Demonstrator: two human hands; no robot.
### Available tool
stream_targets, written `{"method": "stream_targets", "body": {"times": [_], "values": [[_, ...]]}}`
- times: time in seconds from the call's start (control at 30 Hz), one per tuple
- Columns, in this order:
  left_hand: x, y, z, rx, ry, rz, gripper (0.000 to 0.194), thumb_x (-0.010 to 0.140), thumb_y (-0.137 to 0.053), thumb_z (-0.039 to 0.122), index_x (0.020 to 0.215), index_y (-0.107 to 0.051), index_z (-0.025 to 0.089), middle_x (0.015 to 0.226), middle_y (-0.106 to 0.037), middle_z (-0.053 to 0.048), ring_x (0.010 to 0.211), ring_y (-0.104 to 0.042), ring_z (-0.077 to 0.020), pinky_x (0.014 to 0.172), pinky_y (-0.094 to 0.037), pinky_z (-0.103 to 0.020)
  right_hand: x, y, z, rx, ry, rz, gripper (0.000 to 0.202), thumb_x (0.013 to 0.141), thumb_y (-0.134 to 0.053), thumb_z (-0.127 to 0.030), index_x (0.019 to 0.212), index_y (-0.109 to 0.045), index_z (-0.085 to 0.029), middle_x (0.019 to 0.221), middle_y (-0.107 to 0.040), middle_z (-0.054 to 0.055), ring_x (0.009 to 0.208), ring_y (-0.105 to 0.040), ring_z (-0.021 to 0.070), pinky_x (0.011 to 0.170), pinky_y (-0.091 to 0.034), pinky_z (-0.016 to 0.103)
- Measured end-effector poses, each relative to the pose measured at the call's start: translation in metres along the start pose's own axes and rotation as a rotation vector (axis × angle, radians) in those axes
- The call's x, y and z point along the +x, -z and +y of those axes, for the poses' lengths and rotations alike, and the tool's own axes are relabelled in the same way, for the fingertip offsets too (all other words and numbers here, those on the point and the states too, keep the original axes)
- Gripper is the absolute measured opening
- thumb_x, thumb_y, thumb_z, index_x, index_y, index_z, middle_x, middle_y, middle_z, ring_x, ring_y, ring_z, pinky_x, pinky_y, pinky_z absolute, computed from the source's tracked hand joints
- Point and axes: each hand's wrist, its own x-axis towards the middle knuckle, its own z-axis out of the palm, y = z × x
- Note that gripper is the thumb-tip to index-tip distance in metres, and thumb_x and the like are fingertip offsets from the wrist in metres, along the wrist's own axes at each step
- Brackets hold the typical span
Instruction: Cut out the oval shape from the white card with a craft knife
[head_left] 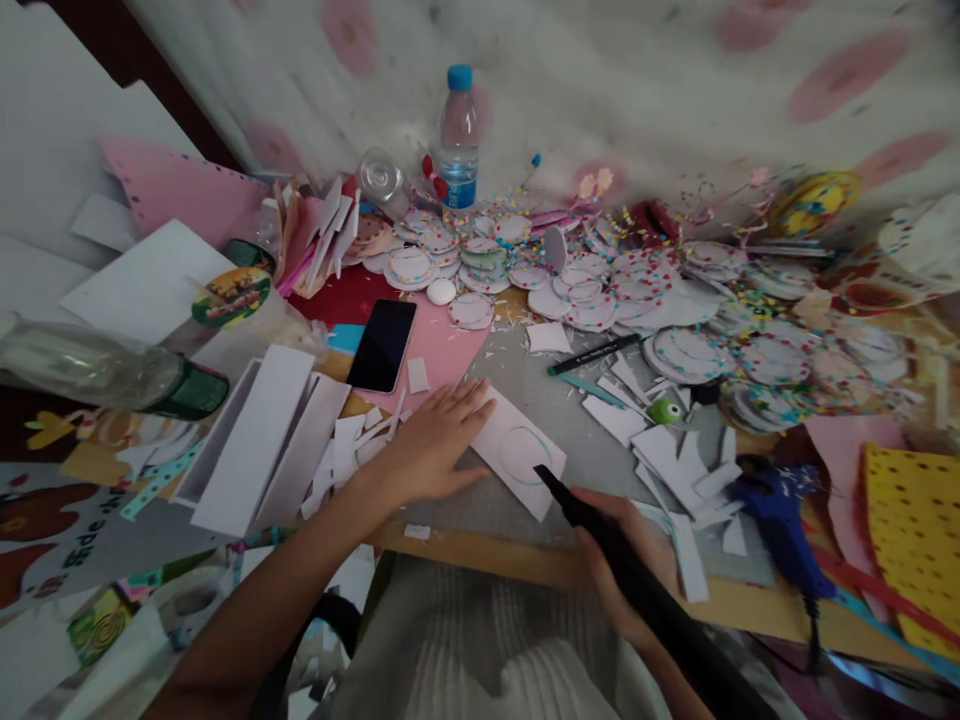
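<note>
My left hand (439,440) lies flat with its fingers stretched out, pressing on the upper left end of a white foam board strip (517,415). A circle is drawn on the strip in a thin teal line. In my right hand (626,545) is a long black cutter (592,525), probably a craft knife, its fingers wrapped round the body. The dark tip of the cutter meets the board inside the right part of the circle. Beneath the strip is a grey cutting mat (517,335).
A black phone (383,345) lies beyond my left hand. Board offcuts (675,455), a dark marker (596,354) and a blue glue gun (784,510) are at the right. Decorated white discs (585,285) pile up at the back near a water bottle (459,140). White boxes (259,440) stand left.
</note>
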Motion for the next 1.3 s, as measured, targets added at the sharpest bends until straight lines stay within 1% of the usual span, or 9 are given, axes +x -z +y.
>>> {"method": "stream_targets", "body": {"times": [0.07,0.13,0.23,0.33,0.5,0.73,0.87,1.03,1.3], "values": [[-0.002,-0.016,0.002,-0.025,0.035,0.017,0.085,0.081,-0.060,0.055,0.146,-0.027,0.012,0.156,-0.019,-0.019,0.145,-0.015,-0.0280,0.117,-0.016,-0.047,0.002,-0.008,-0.002,-0.001,0.024,-0.007,0.023,0.084,-0.052,-0.022,0.106,-0.056,-0.023,0.081,-0.073,0.002,0.062,-0.070,0.0176,0.052,-0.055,0.024],[-0.004,-0.030,0.006,-0.035,0.061,0.055,0.090,0.081,-0.055,0.063,0.147,-0.024,0.010,0.156,-0.017,-0.019,0.146,-0.012,-0.0282,0.117,-0.015,-0.047,0.006,-0.016,-0.001,-0.001,0.022,-0.022,0.024,0.084,-0.051,-0.021,0.108,-0.056,-0.023,0.082,-0.073,0.002,0.064,-0.070,0.0171,0.054,-0.055,0.024],[-0.002,-0.043,0.015,-0.037,0.127,0.118,0.086,0.086,-0.047,0.063,0.147,-0.022,0.008,0.156,-0.015,-0.020,0.146,-0.009,-0.0280,0.117,-0.016,-0.047,0.013,-0.025,0.001,0.008,0.026,-0.064,0.026,0.085,-0.051,-0.021,0.111,-0.055,-0.022,0.084,-0.073,0.002,0.065,-0.070,0.0163,0.055,-0.055,0.024],[0.001,-0.048,0.024,-0.042,0.203,0.159,0.083,0.088,-0.044,0.061,0.146,-0.025,0.005,0.156,-0.016,-0.022,0.146,-0.010,-0.0294,0.117,-0.019,-0.047,0.022,-0.031,0.001,-0.002,0.037,-0.097,0.028,0.085,-0.052,-0.021,0.112,-0.055,-0.021,0.083,-0.073,0.002,0.063,-0.070,0.0161,0.056,-0.055,0.024],[0.002,-0.051,0.026,-0.077,0.198,0.208,0.083,0.087,-0.046,0.061,0.146,-0.024,0.006,0.156,-0.015,-0.022,0.146,-0.009,-0.0303,0.116,-0.019,-0.049,0.032,-0.034,-0.001,-0.024,0.031,-0.124,0.026,0.085,-0.052,-0.022,0.110,-0.055,-0.021,0.082,-0.073,0.003,0.063,-0.070,0.0174,0.059,-0.055,0.025],[0.002,-0.050,0.026,-0.064,0.200,0.169,0.086,0.086,-0.048,0.060,0.147,-0.023,0.004,0.156,-0.012,-0.023,0.146,-0.005,-0.0325,0.117,-0.015,-0.049,0.031,-0.036,-0.004,0.035,0.002,-0.140,0.026,0.085,-0.050,-0.017,0.110,-0.054,-0.021,0.080,-0.071,0.003,0.062,-0.069,0.0161,0.058,-0.052,0.022],[0.003,-0.050,0.028,-0.032,0.212,0.155,0.087,0.086,-0.047,0.061,0.146,-0.023,0.003,0.156,-0.012,-0.024,0.146,-0.007,-0.0330,0.117,-0.017,-0.049,0.028,-0.038,-0.005,0.050,-0.007,-0.137,0.027,0.085,-0.050,-0.018,0.112,-0.053,-0.020,0.081,-0.070,0.004,0.061,-0.068,0.0159,0.057,-0.052,0.023],[0.004,-0.050,0.028,0.014,0.220,0.158,0.085,0.086,-0.046,0.061,0.146,-0.024,0.005,0.156,-0.014,-0.023,0.145,-0.009,-0.0327,0.116,-0.020,-0.049,0.021,-0.039,-0.003,0.046,0.012,-0.151,0.028,0.081,-0.051,-0.018,0.110,-0.053,-0.019,0.073,-0.067,0.002,0.057,-0.066,0.0164,0.053,-0.051,0.024],[0.005,-0.050,0.029,0.038,0.208,0.165,0.086,0.087,-0.043,0.063,0.146,-0.023,0.004,0.156,-0.014,-0.024,0.145,-0.010,-0.0334,0.116,-0.021,-0.049,0.019,-0.032,0.002,0.069,0.056,-0.183,0.031,0.081,-0.050,-0.016,0.112,-0.051,-0.021,0.078,-0.068,0.002,0.061,-0.066,0.0157,0.056,-0.052,0.025]]}}
